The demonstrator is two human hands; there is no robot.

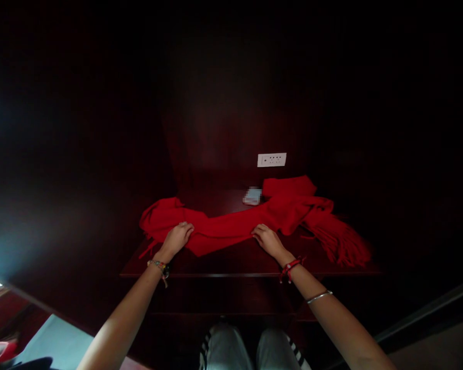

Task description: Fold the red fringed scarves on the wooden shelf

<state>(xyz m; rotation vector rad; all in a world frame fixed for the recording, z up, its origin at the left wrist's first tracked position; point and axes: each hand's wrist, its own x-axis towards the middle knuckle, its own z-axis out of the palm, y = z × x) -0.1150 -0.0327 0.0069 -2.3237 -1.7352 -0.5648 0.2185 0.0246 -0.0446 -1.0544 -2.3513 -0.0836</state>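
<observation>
A red scarf (231, 226) with a fringe lies stretched from left to right over a dark wooden shelf, loosely bunched at both ends. My left hand (178, 237) is closed on it left of the middle, fingers pinching the cloth. To the right, my right hand (268, 239) pinches the near edge of the same scarf. Between the two hands the cloth runs fairly flat, with a fold along it. The fringe (347, 241) spreads over the shelf at the right.
Behind the scarf sits a small pale, blurred object (252, 196). A white socket plate (272, 160) is set in the dark back wall. The shelf's front edge (231, 275) runs just this side of the scarf. Dark panels stand at both sides.
</observation>
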